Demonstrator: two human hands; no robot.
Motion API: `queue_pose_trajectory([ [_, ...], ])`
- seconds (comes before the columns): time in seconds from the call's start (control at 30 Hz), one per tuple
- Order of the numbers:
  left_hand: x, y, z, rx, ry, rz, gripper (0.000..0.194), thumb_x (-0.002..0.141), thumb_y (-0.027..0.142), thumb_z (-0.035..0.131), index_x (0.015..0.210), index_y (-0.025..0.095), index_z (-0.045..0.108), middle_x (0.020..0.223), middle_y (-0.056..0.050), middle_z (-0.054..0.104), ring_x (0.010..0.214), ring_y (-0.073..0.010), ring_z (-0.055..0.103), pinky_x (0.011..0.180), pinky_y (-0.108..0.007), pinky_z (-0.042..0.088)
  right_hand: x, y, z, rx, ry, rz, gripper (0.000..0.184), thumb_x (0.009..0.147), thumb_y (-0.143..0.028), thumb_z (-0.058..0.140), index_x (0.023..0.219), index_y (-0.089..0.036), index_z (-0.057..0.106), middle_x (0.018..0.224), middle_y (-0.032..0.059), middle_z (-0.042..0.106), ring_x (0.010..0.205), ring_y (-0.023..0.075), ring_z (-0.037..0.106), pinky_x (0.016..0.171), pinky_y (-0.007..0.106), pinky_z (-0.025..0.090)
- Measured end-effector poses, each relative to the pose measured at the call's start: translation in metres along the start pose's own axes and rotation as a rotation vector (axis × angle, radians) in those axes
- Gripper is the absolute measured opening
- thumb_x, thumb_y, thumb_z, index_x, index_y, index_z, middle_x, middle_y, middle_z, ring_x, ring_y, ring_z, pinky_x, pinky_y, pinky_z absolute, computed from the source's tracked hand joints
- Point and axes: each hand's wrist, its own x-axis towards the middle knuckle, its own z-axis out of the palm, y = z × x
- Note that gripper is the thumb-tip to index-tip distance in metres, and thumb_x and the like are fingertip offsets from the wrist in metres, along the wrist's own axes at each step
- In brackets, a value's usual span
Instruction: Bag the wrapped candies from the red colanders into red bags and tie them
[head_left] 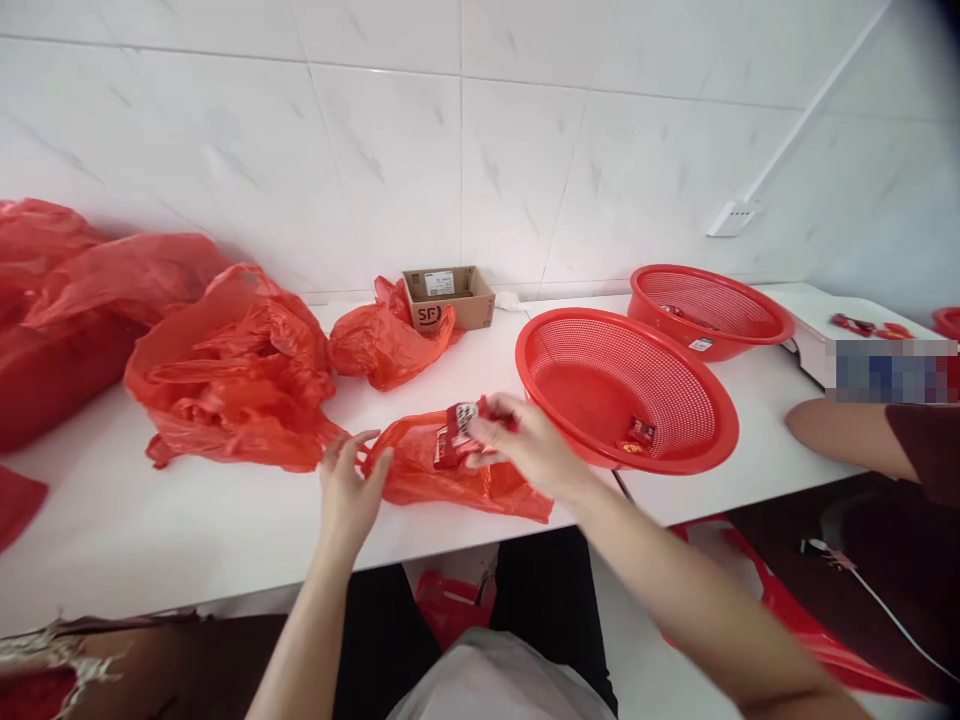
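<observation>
A small red plastic bag (450,485) lies on the white counter (187,530) in front of me. My left hand (349,485) pinches the bag's handle at its left edge, fingers closed on the plastic. My right hand (525,440) holds a handful of small red wrapped packets (456,435) just above the bag's mouth. To the right of that hand stands a red mesh basket (600,345) with two packets (636,438) lying inside near its front rim.
Crumpled red bags (232,370) are piled at left and another (382,345) leans on a small cardboard box (450,295) by the tiled wall. A second red basket (709,310) stands behind the first. Another person's arm (847,435) rests at the counter's right end.
</observation>
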Motion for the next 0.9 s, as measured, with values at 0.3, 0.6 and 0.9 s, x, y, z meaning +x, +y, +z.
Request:
queue_pose_trajectory([
  [0.3, -0.014, -0.019, 0.004, 0.135, -0.181, -0.100, 0.047, 0.080, 0.031, 0.055, 0.126, 0.022, 0.052, 0.097, -0.008, 0.069, 0.080, -0.0246, 0.066, 0.074, -0.038, 0.050, -0.005, 0.071, -0.008, -0.656, 0.310, -0.095, 0.022, 0.086, -0.041, 0.060, 0.083, -0.022, 0.051, 0.087, 0.0018, 0.060, 0.082, 0.0185, 0.060, 0.075, 0.033, 0.047],
  [0.6, 0.010, 0.003, -0.012, 0.136, -0.208, -0.032, 0.035, 0.067, 0.025, 0.061, 0.101, 0.023, 0.069, 0.121, -0.011, 0.058, 0.117, -0.0341, 0.050, 0.100, -0.047, 0.036, -0.014, 0.082, -0.008, -0.948, 0.386, -0.155, 0.020, 0.083, -0.027, 0.068, 0.086, -0.022, 0.049, 0.091, 0.0026, 0.058, 0.079, 0.0197, 0.057, 0.071, 0.033, 0.045],
  [0.9, -0.028, 0.017, 0.009, -0.486, -0.337, -0.323, 0.026, 0.079, 0.045, 0.062, 0.087, 0.020, 0.059, 0.082, 0.000, 0.064, 0.079, -0.0167, 0.060, 0.073, -0.028, 0.046, -0.053, 0.071, 0.001, -0.783, 0.147, -0.082, 0.018, 0.082, -0.029, 0.069, 0.087, -0.023, 0.053, 0.089, 0.0011, 0.061, 0.081, 0.0188, 0.058, 0.073, 0.033, 0.047],
])
